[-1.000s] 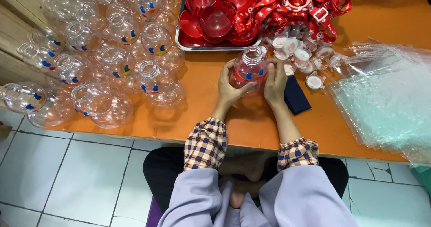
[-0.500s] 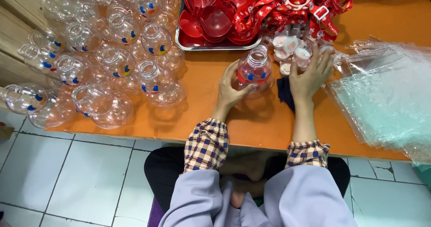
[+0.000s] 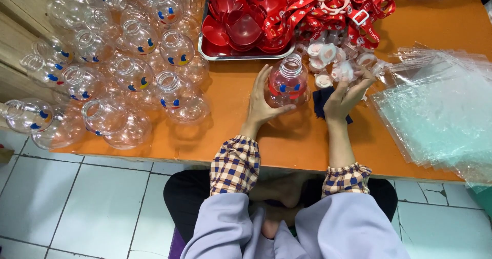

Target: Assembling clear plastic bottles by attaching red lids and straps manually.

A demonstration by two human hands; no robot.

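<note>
My left hand (image 3: 263, 101) grips a clear round plastic bottle (image 3: 288, 84) with a printed face, standing upright on the orange table (image 3: 241, 136). My right hand (image 3: 347, 92) is just right of the bottle, palm up, holding a small clear cap (image 3: 342, 72) in its fingertips. It hovers beside a small heap of similar clear and white caps (image 3: 324, 54). A dark blue cloth (image 3: 324, 101) lies under my right hand.
Several empty clear bottles (image 3: 128, 69) with blue and yellow faces are piled on the table's left. A metal tray (image 3: 225, 55) holds red lids, and red straps (image 3: 333, 8) lie beside them. A stack of clear plastic bags (image 3: 435, 115) lies at the right.
My right hand left the bottle and moved right to the heap of caps, then turned palm up with a cap in it. My left hand kept holding the bottle.
</note>
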